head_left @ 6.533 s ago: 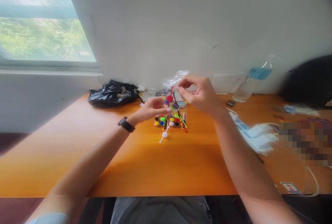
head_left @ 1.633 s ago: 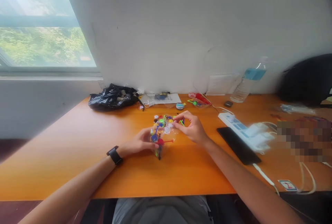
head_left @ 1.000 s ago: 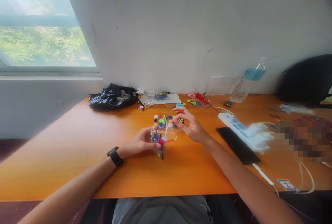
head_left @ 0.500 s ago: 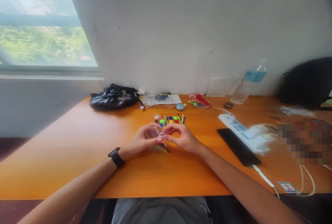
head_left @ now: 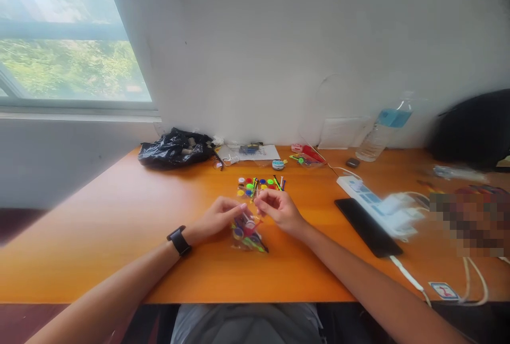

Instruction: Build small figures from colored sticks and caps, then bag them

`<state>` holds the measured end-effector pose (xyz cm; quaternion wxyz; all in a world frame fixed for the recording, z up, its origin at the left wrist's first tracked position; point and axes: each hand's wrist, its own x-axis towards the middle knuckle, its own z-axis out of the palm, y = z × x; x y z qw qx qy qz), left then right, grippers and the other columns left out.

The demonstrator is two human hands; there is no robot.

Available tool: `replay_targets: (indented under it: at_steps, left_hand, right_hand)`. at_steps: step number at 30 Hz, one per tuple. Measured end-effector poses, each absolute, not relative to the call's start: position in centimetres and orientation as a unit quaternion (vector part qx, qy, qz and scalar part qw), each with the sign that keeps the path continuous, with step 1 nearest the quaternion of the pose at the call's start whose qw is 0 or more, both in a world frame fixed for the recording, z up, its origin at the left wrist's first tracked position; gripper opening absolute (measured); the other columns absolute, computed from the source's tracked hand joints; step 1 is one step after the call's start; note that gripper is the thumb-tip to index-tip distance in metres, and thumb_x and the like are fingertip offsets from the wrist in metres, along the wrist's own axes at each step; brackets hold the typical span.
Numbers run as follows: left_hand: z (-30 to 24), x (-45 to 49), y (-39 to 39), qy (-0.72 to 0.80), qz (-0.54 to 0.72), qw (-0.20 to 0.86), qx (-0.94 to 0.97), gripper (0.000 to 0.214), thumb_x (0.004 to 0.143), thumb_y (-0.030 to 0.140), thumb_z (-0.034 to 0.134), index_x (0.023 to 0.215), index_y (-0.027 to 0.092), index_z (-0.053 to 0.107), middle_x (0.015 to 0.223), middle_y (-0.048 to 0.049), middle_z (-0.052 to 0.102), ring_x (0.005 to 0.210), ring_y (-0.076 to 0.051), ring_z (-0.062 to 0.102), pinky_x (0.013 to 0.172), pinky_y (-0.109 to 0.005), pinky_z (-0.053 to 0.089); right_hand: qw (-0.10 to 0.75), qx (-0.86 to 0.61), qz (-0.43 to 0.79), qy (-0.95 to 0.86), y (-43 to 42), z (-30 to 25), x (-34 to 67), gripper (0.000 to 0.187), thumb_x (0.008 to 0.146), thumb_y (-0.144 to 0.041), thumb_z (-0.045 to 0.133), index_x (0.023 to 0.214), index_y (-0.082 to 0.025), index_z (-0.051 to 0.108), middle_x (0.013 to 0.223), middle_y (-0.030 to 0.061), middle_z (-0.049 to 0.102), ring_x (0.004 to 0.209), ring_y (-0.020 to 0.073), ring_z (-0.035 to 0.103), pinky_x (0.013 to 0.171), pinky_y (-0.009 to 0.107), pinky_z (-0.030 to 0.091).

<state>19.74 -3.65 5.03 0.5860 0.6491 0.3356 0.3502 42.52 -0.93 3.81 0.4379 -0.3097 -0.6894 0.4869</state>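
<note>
Between my hands hangs a clear plastic bag (head_left: pixel 249 235) holding several small coloured plastic parts, some round, some stick-like. My left hand (head_left: pixel 223 214) pinches the bag's upper edge on the left. My right hand (head_left: pixel 279 207) is closed at the bag's top right, thumb against fingers; whether it grips the bag's edge or a small part is too blurred to tell. Just beyond my hands, round coloured discs (head_left: pixel 249 187) lie in rows on the table. Thin coloured plastic sticks (head_left: pixel 279 182) lie beside them, partly behind my right hand.
A black plastic bag (head_left: pixel 175 148) lies at the back left, with a paper sheet (head_left: pixel 268 152) and a small round tin (head_left: pixel 278 164) further right. On the right are a phone (head_left: pixel 367 226), a white power strip (head_left: pixel 364 195) with cables, and a water bottle (head_left: pixel 378 134).
My hands have drawn slightly apart. The clear bag now hangs lower and nearer to me, with its contents more visible. More of the discs behind show.
</note>
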Motion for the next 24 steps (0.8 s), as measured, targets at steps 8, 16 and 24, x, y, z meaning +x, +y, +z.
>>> replay_targets:
  at_steps: [8,16,24]
  left_hand:
    - [5.0,19.6,-3.1,0.374,0.395,0.551,0.632,0.044,0.09,0.055,0.077,0.083,0.011,0.077,0.077,-0.0077,0.076,0.067,-0.016,0.065,0.064,-0.026,0.052]
    - [4.0,19.8,-2.7,0.378,0.457,0.515,0.619,0.038,0.087,0.042,0.083,0.114,0.017,0.075,0.103,-0.0077,0.078,0.087,-0.017,0.07,0.076,-0.026,0.056]
    - [3.4,18.8,-1.5,0.386,0.522,0.48,0.59,0.029,0.084,0.039,0.086,0.094,0.014,0.075,0.077,-0.0033,0.074,0.068,-0.013,0.066,0.068,-0.025,0.055]
  right_hand:
    - [0.466,-0.329,0.499,-0.653,-0.1,2.8,42.6,0.032,0.092,-0.052,0.076,0.095,-0.021,0.07,0.079,0.0007,0.067,0.068,0.0146,0.06,0.067,0.028,0.05]
    - [0.467,-0.338,0.493,-0.651,0.2,2.8,42.8,0.028,0.09,-0.049,0.078,0.094,-0.021,0.073,0.083,0.0027,0.069,0.073,0.0167,0.061,0.066,0.029,0.048]
    - [0.453,-0.335,0.5,-0.658,0.3,2.0,42.7,0.027,0.082,-0.039,0.086,0.099,-0.021,0.073,0.082,-0.0001,0.066,0.076,0.0152,0.061,0.074,0.03,0.05]
